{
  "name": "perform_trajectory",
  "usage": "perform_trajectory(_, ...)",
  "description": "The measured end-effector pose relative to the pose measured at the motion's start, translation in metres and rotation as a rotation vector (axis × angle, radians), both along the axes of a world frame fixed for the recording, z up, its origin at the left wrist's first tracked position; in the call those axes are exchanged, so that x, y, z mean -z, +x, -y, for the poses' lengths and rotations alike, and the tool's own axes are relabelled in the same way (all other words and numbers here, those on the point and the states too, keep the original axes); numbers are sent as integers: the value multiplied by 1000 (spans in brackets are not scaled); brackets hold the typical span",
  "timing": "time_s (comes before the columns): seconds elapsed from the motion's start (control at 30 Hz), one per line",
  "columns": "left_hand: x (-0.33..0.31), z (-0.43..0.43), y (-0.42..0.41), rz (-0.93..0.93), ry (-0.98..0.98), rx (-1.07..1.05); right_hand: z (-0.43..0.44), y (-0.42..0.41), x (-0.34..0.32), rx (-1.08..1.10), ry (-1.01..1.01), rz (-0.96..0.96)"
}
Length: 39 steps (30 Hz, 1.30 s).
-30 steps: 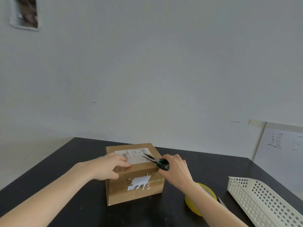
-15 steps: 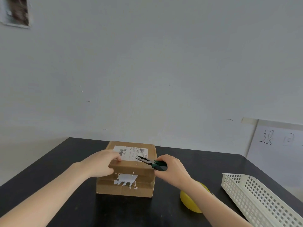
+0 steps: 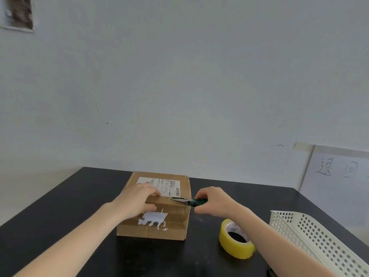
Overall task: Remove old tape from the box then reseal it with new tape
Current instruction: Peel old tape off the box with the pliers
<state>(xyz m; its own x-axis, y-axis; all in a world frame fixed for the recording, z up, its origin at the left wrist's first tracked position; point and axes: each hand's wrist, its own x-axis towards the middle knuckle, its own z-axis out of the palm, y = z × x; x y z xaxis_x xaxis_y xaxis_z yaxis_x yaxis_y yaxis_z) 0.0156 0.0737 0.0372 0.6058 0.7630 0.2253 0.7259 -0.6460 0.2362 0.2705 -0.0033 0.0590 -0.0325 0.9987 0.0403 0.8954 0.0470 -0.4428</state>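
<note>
A brown cardboard box (image 3: 175,222) with a white shipping label (image 3: 165,185) on top stands in the middle of the black table (image 3: 60,212). Torn white label scraps and glossy old tape show on its front face. My left hand (image 3: 137,200) grips the box's top front edge at the left, fingers over the label. My right hand (image 3: 213,200) holds green-handled scissors (image 3: 187,200), whose blades lie along the box's top front edge at the right corner. A yellow roll of tape (image 3: 235,242) lies flat on the table, right of the box.
A white perforated plastic basket (image 3: 323,236) sits at the table's right edge. A pale wall rises behind the table. A white board with handwritten characters (image 3: 337,168) leans at the back right.
The box has turned so its front face squares toward me. My right hand has slid the scissors right, to the box's right corner. The tape roll has come out from behind my forearm.
</note>
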Motion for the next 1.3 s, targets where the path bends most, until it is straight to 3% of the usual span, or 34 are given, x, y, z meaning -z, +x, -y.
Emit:
perform_trajectory(0.8, 8, -4, 0, 31, 37, -34, -12, -16, -17, -36, -69, 37)
perform_trajectory(1.3, 6, -4, 0, 21, 34, -12, -3, -18, -11, 56, -232, -204)
